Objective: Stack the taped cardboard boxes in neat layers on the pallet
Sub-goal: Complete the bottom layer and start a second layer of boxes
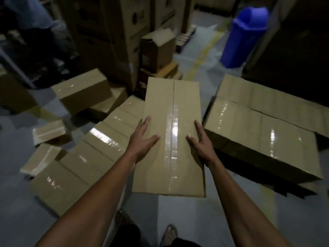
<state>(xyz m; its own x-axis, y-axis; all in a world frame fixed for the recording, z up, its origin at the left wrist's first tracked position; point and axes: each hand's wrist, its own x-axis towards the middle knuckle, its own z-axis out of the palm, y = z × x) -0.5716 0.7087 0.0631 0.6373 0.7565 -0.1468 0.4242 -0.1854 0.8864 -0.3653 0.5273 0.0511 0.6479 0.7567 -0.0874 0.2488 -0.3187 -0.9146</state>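
Note:
I carry a long cardboard box (185, 107), taped along its middle seam, in the air in front of me. My left hand (142, 139) presses its left edge with straight fingers and the thumb lying on top. My right hand (201, 141) presses the right edge in the same way. To the right, a flat layer of taped boxes (263, 129) lies low on the floor, with something dark showing under its near edge. On the left, a row of taped boxes (99, 148) lies side by side on the floor.
Loose boxes (81, 90) and two small ones (49, 132) lie scattered at left. Tall cartons (106, 41) and an open box (158, 49) stand behind. A blue bin (245, 36) stands at back right beside a yellow floor line. My sandalled feet (170, 232) stand on grey floor.

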